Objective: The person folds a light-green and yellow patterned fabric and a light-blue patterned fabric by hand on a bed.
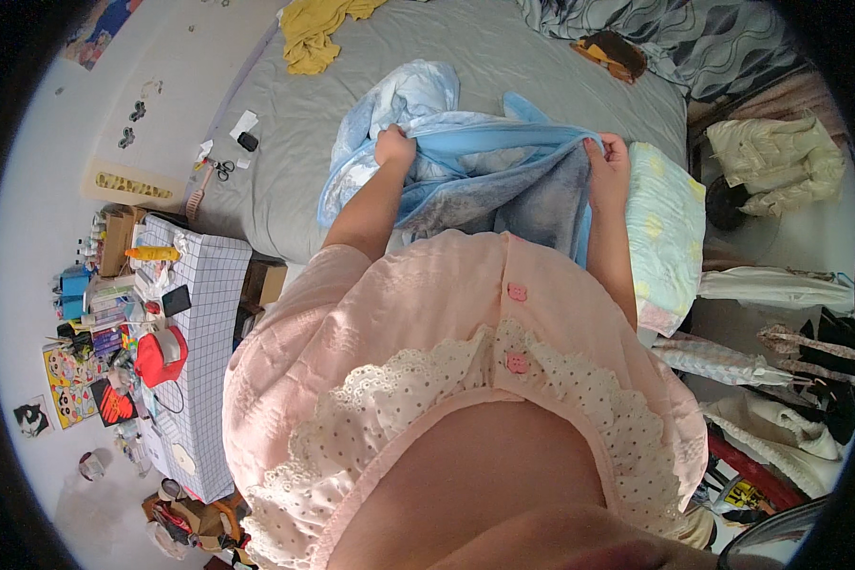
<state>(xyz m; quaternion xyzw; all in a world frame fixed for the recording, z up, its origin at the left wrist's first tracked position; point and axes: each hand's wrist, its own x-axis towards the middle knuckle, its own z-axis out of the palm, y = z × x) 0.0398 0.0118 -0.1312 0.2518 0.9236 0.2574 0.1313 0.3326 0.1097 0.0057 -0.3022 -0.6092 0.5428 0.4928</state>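
Note:
A light-blue plush blanket [513,139] is stretched between my two hands above the bed [271,171]. My left hand [395,146] grips its trimmed edge on the left side. At the right corner, my right hand [608,167] pinches the same edge between thumb and fingers. The blanket's grey-blue face hangs down towards my body, while a paler bunched part rests on the grey sheet beyond my left hand. My pink top hides the lowest part of the cloth.
A pale green and yellow folded quilt or pillow [664,221] lies right of my right hand. Yellow clothing [317,32] and a brown-and-orange item [610,57] lie farther up the bed. Scissors [223,169] and a hairbrush [198,199] sit left, near a cluttered desk [217,299]. Clothes [773,285] hang at right.

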